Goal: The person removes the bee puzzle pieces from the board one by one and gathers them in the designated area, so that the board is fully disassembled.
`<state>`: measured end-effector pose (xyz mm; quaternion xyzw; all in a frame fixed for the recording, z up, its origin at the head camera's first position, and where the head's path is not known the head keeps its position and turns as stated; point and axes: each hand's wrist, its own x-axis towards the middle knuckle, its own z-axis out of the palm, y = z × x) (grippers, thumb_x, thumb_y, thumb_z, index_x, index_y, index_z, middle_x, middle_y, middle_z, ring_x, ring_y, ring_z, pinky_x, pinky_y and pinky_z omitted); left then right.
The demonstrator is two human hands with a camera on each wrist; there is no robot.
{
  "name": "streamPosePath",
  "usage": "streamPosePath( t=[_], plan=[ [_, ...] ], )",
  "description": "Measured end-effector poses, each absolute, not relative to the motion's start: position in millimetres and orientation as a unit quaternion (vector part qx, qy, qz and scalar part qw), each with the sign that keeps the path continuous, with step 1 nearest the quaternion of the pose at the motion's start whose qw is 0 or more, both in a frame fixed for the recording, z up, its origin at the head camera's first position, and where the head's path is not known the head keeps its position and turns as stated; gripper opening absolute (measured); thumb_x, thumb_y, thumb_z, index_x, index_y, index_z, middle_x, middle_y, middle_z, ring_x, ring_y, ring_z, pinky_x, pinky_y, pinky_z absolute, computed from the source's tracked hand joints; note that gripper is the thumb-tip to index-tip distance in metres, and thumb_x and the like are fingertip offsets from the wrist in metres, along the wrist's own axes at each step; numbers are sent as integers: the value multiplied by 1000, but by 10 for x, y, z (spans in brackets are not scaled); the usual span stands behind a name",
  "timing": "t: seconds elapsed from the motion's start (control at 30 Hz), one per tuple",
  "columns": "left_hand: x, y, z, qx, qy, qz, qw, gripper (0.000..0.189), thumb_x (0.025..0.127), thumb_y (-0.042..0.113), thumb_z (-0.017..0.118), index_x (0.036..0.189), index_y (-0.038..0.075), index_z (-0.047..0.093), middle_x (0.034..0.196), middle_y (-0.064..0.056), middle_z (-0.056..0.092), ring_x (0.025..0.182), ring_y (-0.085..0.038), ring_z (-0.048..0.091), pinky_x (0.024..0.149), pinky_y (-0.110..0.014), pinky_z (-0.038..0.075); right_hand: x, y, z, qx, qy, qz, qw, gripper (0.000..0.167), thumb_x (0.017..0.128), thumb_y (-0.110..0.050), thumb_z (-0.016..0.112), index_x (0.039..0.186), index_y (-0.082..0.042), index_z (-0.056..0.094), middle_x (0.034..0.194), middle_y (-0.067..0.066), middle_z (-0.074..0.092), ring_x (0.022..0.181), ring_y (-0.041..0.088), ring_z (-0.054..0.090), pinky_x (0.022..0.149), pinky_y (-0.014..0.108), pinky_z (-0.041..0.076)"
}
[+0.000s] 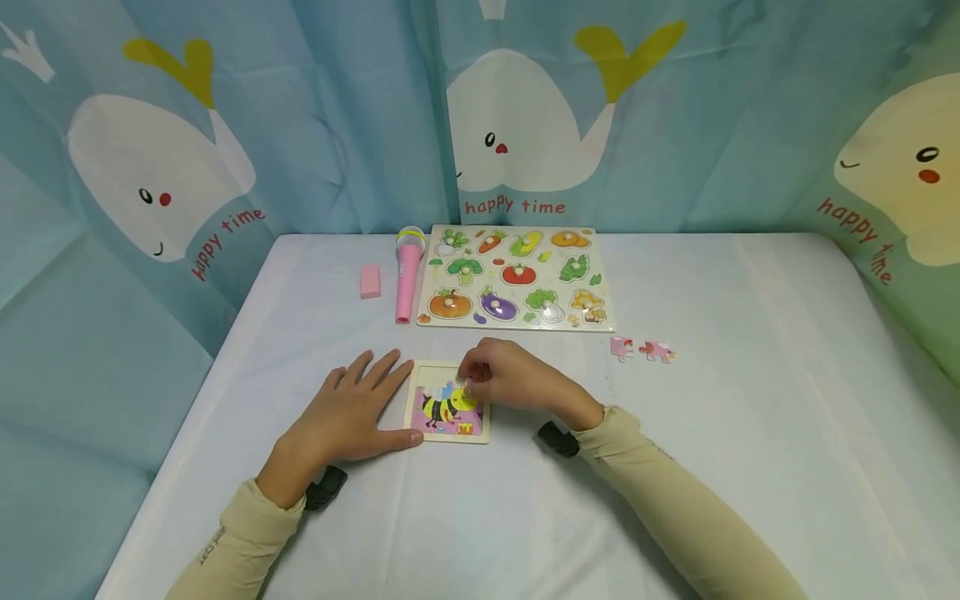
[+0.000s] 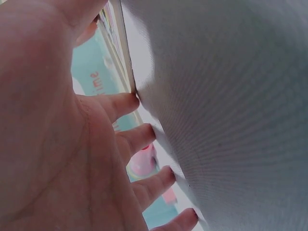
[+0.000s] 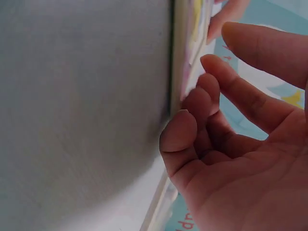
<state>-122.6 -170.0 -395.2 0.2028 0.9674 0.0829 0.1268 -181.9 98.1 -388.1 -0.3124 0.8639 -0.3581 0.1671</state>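
A small square jigsaw tray [image 1: 489, 427] with a bee picture lies on the table. Its pink, black and yellow picture pieces [image 1: 438, 412] fill the lower part, and a pale strip shows along the top. My left hand [image 1: 352, 412] lies spread at the tray's left side, with thumb and index fingertip at its edge. Over the upper right corner is my right hand [image 1: 513, 375], its fingers bent. The right wrist view shows a gap between that hand's thumb [image 3: 264, 50] and index finger, with nothing between them. Two loose jigsaw pieces [image 1: 657, 352] lie to the right.
Behind the tray is a vegetable knob puzzle board [image 1: 517, 321]. A pink toy microphone [image 1: 407, 279] lies at its left, and a pink block [image 1: 370, 282] lies beyond that. A blue curtain [image 1: 360, 125] with whale prints hangs along the table's back edge.
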Motion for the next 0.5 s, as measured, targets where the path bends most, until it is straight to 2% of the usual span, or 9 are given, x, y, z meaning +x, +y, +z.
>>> streamPosePath(
  t=[0.13,0.5],
  plan=[
    [-1226,-1696,-3960,205,967,82,124,103,91,70,72,168,11,37,173,-17,31,156,-49,25,117,-71,28,-1802,954,-3908,-317,869,-344,160,11,93,3,73,104,0,75,91,4,59,85,16,53,75,28,48],
    [-1221,-1706,-3979,201,968,81,128,103,91,71,71,168,12,36,173,-17,30,156,-49,23,118,-72,27,-1783,892,-3938,-323,883,-302,159,10,92,5,70,99,-3,68,97,5,54,90,18,50,80,31,47]
  ],
)
